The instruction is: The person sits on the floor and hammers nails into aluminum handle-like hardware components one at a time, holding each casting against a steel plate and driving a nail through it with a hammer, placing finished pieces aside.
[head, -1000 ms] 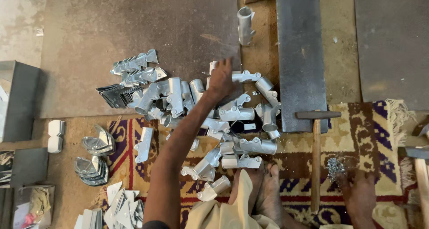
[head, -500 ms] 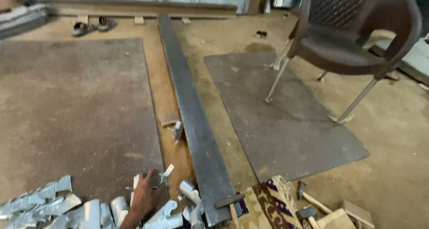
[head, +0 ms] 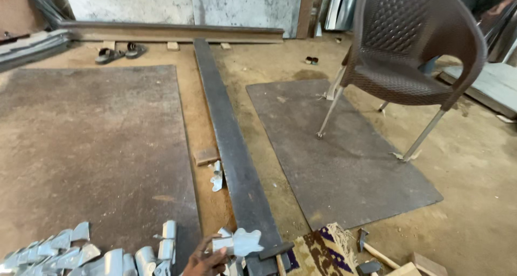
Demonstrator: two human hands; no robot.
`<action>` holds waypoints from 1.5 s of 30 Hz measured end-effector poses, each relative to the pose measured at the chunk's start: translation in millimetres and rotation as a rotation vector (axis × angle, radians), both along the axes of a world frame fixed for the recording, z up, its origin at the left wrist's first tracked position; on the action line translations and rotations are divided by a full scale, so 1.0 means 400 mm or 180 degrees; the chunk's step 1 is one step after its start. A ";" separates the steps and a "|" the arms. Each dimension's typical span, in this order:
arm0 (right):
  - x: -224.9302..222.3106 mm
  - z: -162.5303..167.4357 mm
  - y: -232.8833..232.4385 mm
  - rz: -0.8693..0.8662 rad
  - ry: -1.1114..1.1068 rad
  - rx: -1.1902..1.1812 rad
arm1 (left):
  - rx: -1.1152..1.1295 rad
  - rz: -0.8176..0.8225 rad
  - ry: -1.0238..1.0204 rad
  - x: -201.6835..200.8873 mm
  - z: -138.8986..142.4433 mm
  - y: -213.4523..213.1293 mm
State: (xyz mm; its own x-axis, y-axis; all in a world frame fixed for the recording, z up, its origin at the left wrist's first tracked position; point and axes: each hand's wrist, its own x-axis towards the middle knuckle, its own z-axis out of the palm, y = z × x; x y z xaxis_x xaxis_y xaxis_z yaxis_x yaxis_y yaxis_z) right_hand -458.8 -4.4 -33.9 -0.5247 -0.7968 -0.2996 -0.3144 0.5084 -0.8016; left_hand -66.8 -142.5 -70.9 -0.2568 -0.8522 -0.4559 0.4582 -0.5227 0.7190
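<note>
Holding a bent, shiny sheet-metal piece lifted off the floor, one hand closes its grip around it; similar pieces lie piled just left, a long dark steel bar right.

My view: bare dirt floor, two dark sheet-metal plates flat on it. Long steel bar runs between them toward the far wall. Brown plastic chair stands on right plate's far edge. Pair of sandals near wall. Daylight, even.
</note>
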 end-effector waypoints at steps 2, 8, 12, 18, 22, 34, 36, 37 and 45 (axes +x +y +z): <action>0.011 0.050 -0.017 -0.0073 -0.0025 -0.0259 | 0.0145 -0.0236 -0.0191 0.001 0.010 0.037; 0.178 0.011 0.124 0.0348 0.0398 -0.1561 | -0.0377 -0.0221 -0.1255 -0.009 0.012 0.091; 0.280 -0.024 0.030 0.0796 0.0307 -0.1306 | -0.0491 0.0027 -0.1575 -0.029 0.054 0.102; 0.391 0.059 -0.042 0.1419 0.1674 -0.1437 | -0.0853 -0.0210 -0.1478 -0.024 0.161 0.155; 0.381 0.062 0.053 0.1327 0.0811 -0.1012 | -0.0697 0.0171 -0.1032 -0.018 0.153 0.175; 0.315 0.077 0.213 0.0148 -0.0727 0.0340 | 0.0311 0.0352 0.0725 -0.070 0.128 0.234; 0.308 0.094 0.226 0.0287 -0.0849 0.0115 | 0.0354 0.0453 0.0583 -0.084 0.120 0.232; 0.305 0.101 0.232 0.0356 -0.0916 0.0007 | 0.0354 0.0483 0.0472 -0.090 0.115 0.231; 0.321 0.121 0.259 0.0333 -0.1185 0.0415 | 0.0302 0.0717 -0.0212 -0.117 0.120 0.252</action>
State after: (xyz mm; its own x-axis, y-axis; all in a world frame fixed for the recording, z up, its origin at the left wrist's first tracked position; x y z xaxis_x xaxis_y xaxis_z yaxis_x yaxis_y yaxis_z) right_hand -330.5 99.3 14.6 -0.2793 -0.7830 -0.5557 -0.0703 0.5939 -0.8015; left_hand -113.7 -41.7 -23.1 -0.0320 -0.8371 -0.5461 0.5240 -0.4794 0.7040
